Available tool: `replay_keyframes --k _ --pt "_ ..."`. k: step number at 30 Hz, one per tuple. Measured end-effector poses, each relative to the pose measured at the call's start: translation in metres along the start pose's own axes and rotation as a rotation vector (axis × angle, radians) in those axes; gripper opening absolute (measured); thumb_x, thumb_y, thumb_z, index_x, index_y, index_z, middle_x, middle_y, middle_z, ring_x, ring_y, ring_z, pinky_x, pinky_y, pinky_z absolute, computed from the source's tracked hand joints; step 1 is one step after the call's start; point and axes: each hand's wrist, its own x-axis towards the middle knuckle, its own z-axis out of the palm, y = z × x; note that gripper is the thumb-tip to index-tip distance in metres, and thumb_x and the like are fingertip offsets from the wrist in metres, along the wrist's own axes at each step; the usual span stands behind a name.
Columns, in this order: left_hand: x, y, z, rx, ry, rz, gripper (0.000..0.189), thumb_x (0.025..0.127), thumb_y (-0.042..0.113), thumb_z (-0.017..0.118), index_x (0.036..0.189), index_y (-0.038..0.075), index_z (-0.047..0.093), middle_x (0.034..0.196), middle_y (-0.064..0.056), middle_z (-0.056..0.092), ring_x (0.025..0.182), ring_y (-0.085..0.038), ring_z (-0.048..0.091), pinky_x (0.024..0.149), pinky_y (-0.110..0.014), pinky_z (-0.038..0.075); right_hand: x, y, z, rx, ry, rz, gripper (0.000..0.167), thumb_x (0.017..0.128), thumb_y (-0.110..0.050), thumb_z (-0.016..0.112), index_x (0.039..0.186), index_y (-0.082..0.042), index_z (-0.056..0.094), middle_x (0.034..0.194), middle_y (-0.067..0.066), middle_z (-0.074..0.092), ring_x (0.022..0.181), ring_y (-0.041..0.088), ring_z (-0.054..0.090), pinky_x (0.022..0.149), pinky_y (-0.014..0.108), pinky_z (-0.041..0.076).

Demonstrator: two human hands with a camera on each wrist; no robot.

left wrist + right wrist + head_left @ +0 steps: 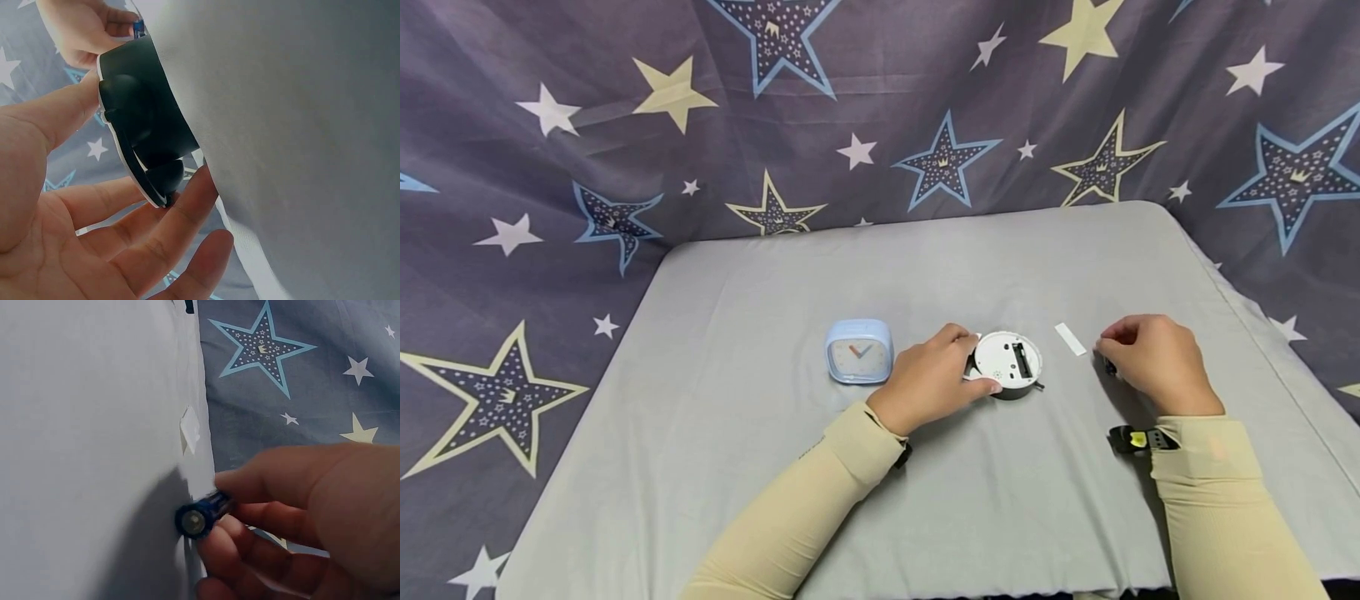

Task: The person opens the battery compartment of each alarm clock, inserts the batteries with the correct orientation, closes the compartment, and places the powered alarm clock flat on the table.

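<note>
A round alarm clock [997,360] with dark sides lies back up on the grey cloth, its white back showing a dark battery slot. My left hand [931,377] grips it from the left, thumb on the near side and fingers on the far side. In the left wrist view, its dark side [134,100] sits between thumb and fingers. My right hand [1157,358] is to the right of the clock, low over the cloth. Between its thumb and fingers it pinches a blue battery [199,517], one metal end facing the right wrist camera.
A narrow white strip, like a battery cover [1071,339], lies between the round clock and my right hand. A light blue square clock [859,352] stands left of my left hand. Star-patterned fabric [880,108] hangs behind and beside the cloth-covered table [760,517].
</note>
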Motion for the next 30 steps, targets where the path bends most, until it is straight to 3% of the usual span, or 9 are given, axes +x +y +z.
replay_keyframes --k 8,12,17,21,30 --pt "0.000 0.000 0.001 0.001 -0.004 -0.008 0.067 0.091 0.060 0.072 0.143 0.019 0.063 0.143 0.001 0.059 0.093 -0.022 0.073 0.063 -0.037 0.055 0.003 -0.002 0.003 0.044 0.101 0.001 0.017 0.091 -0.025 0.069 0.093 -0.011 0.078 0.083 0.008 0.076 0.069 0.022 0.062 0.062 0.036 0.042" --pt "0.000 0.000 0.000 -0.003 -0.001 -0.004 0.066 0.090 0.060 0.072 0.143 0.020 0.063 0.143 0.001 0.059 0.091 -0.022 0.073 0.062 -0.037 0.054 0.004 -0.003 0.004 0.077 0.141 -0.004 0.018 0.092 -0.028 0.069 0.094 -0.013 0.078 0.085 0.007 0.076 0.065 0.012 0.061 0.063 0.033 0.042" --pt "0.001 0.001 0.000 -0.003 -0.002 -0.001 0.066 0.091 0.060 0.072 0.143 0.020 0.063 0.143 0.001 0.059 0.091 -0.022 0.073 0.062 -0.037 0.054 0.002 -0.009 0.003 0.166 0.151 0.019 0.020 0.094 -0.032 0.072 0.097 -0.014 0.078 0.089 0.007 0.076 0.059 -0.007 0.062 0.060 0.020 0.046" --pt "0.001 0.001 0.001 -0.002 -0.002 0.001 0.067 0.091 0.060 0.072 0.143 0.020 0.063 0.143 0.001 0.059 0.091 -0.021 0.073 0.061 -0.037 0.054 0.002 -0.013 0.002 0.238 0.149 0.031 0.023 0.094 -0.033 0.073 0.101 -0.012 0.078 0.092 0.009 0.077 0.059 -0.008 0.065 0.054 0.016 0.049" --pt "0.001 0.000 0.000 -0.005 -0.001 -0.006 0.067 0.090 0.060 0.072 0.143 0.019 0.062 0.143 0.002 0.059 0.092 -0.022 0.073 0.063 -0.038 0.054 0.005 -0.018 0.005 0.403 0.137 0.032 0.023 0.094 -0.029 0.075 0.104 -0.008 0.078 0.078 -0.018 0.071 0.064 -0.001 0.070 0.056 0.015 0.052"
